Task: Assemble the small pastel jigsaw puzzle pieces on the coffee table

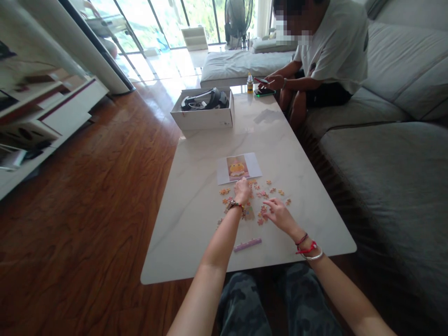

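Small pink and orange jigsaw puzzle pieces [262,221] lie scattered on the white marble-look table. My left hand [242,189] reaches in among them, close to the lower edge of a picture sheet [238,168] with a yellow figure on it. Its fingers are bent together, and whatever they hold is hidden. My right hand [280,214] hovers at the right of the pieces with thumb and fingers apart, the fingertips by a small cluster. Nearer to me lies a joined pink-purple strip of puzzle pieces [248,245].
A white box [206,122] holding a dark headset [206,100] stands at the table's far left. Beyond it are a small bottle [249,84] and a phone [265,92]. Another person [336,51] sits on the grey sofa [385,163] along the right side, holding a phone.
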{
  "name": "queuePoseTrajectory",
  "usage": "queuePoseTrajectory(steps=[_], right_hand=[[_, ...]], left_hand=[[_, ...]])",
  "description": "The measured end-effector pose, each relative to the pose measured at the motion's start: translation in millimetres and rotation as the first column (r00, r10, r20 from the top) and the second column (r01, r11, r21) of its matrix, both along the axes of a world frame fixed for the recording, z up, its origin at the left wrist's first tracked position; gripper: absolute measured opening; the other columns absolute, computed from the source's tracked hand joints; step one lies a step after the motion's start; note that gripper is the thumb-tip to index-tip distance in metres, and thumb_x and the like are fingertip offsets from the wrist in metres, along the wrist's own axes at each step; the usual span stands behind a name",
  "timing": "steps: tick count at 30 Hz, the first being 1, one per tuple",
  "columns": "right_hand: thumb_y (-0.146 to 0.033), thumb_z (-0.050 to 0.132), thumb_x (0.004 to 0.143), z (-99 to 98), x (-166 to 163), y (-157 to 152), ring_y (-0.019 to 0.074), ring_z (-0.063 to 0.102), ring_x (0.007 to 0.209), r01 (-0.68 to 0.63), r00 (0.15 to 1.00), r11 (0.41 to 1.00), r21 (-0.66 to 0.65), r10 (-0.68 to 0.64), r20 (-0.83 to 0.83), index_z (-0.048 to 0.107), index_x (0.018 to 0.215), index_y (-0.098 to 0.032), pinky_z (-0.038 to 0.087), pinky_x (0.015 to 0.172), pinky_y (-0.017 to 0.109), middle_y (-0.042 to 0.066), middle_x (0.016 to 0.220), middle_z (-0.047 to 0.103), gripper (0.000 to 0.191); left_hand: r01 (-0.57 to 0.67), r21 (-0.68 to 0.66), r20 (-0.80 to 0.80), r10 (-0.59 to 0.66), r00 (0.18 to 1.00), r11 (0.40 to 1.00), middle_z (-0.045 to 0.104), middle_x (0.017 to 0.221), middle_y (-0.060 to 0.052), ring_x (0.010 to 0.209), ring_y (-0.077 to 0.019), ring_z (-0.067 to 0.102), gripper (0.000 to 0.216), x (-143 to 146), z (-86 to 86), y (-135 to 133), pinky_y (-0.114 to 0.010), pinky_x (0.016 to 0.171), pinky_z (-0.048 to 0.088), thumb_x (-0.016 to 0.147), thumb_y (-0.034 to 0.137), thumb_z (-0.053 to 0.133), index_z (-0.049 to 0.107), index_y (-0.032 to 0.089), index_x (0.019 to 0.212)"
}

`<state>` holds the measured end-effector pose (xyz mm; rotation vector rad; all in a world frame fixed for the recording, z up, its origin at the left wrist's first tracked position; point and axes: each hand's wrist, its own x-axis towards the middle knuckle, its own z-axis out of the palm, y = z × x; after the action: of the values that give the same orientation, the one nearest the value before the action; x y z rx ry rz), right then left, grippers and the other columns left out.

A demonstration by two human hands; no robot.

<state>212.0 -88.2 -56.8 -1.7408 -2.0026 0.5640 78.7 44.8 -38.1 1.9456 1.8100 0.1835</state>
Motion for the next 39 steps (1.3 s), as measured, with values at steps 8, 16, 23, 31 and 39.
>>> queuePoseTrajectory(steps=[8, 16, 23, 31, 39], right_hand=[[-0.019, 0.051, 0.079, -13.7, -7, -14, 0.0205, 0.045, 0.098, -0.134, 0.981, 0.984, 0.113, 0.116, 0.157, 0.061, 0.088, -0.024, 0.04, 0.082, 0.034, 0.006, 0.1, 0.056, 0.015], [-0.02, 0.052, 0.078, -13.9, 5, -18, 0.0206, 0.046, 0.096, -0.15, 0.981, 0.967, 0.208, 0.119, 0.154, 0.061, 0.096, -0.024, 0.039, 0.082, 0.035, 0.006, 0.102, 0.057, 0.02], [-0.018, 0.047, 0.082, -15.1, -8, -26, 0.0205, 0.047, 0.097, -0.282, 0.941, 0.933, 0.224, 0.223, 0.255, 0.062, 0.096, -0.024, 0.036, 0.082, 0.037, 0.007, 0.099, 0.06, 0.022], [-0.02, 0.041, 0.083, -8.0, 28, -28, 0.0198, 0.048, 0.099, -0.11, 0.989, 0.965, 0.237, 0.083, 0.119, 0.056, 0.11, -0.024, 0.039, 0.083, 0.036, 0.007, 0.104, 0.057, 0.03], [-0.035, 0.047, 0.079, -33.4, 67, -62, 0.0239, 0.049, 0.093, 0.148, 0.987, 0.96, 0.236, -0.16, 0.033, 0.052, 0.113, -0.019, 0.042, 0.082, 0.041, 0.01, 0.1, 0.055, 0.038]], left_hand=[[0.103, -0.016, 0.149, -0.099, 0.984, 0.995, 0.064, 0.081, -0.004, 0.072, -0.0095, 0.056, 0.014, -21, 1.8, -50, -0.019, 0.063, 0.04, 0.075, 0.021, 0.05, 0.056, 0.015, 0.086], [0.249, -0.049, 0.161, -0.238, 0.958, 0.967, 0.061, 0.063, 0.0, 0.06, -0.0098, 0.055, 0.013, -7, -13.5, -90, -0.02, 0.06, 0.04, 0.072, 0.015, 0.049, 0.061, 0.018, 0.077], [0.37, 0.054, 0.173, -0.374, 0.911, 0.927, 0.061, 0.087, -0.006, 0.086, -0.0142, 0.053, 0.016, 8, 1.4, -69, -0.024, 0.076, 0.041, 0.069, 0.012, 0.053, 0.063, 0.018, 0.081], [-0.076, 0.305, 0.175, 0.023, 0.984, 0.949, 0.056, 0.093, -0.006, 0.088, -0.0181, 0.052, 0.021, -89, 16.7, -105, -0.032, 0.083, 0.042, 0.075, 0.02, 0.05, 0.057, 0.019, 0.095], [-0.237, 0.108, 0.141, 0.221, 0.965, 0.965, 0.05, 0.097, -0.007, 0.085, -0.0181, 0.053, 0.028, -139, -25.4, -150, -0.033, 0.081, 0.044, 0.069, 0.021, 0.056, 0.056, 0.017, 0.096]])
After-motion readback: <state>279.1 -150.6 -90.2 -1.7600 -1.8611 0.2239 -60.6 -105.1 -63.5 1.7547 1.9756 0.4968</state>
